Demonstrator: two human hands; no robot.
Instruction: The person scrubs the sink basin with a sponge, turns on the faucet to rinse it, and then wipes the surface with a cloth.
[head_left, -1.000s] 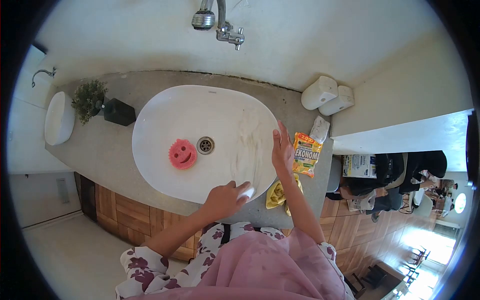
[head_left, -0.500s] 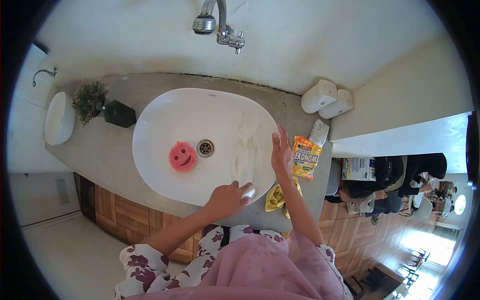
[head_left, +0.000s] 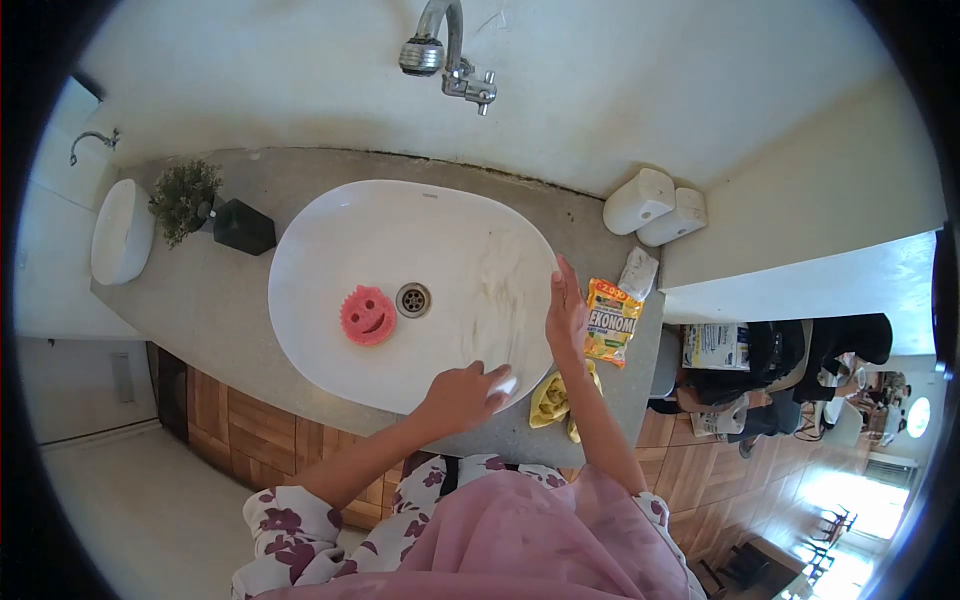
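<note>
A: Take the sink (head_left: 330, 215) as a dial, twelve toward the tap (head_left: 440, 50). Where is the person's left hand (head_left: 462, 398)?

B: At five o'clock, over the near rim. Its fingers are bent and grasp a small white piece (head_left: 509, 385).

A: Where exactly is the white piece?

B: Between four and five o'clock, at the sink's inner slope. The left hand covers part of it, so one cannot tell what it is, nor how firmly it meets the surface.

A: And the right hand (head_left: 567, 312)?

B: By the rim at three o'clock. Its fingers are straight and released, pointing toward twelve; whether the palm presses the rim cannot be told.

A: What shows inside the sink?

B: The drain (head_left: 413, 300) near the middle, and a pink sponge (head_left: 366, 314) with a smiling face, just beside it toward nine. Dull streaks (head_left: 495, 290) mark the side from two to four o'clock.

A: And around it?

B: On the counter (head_left: 215, 300), a packet (head_left: 612, 322) lies beyond three o'clock, near the right hand. A yellow cloth (head_left: 548, 399) lies at four, partly behind the right forearm. A plant (head_left: 184, 200) and a dark bottle (head_left: 244, 228) sit at ten.
</note>
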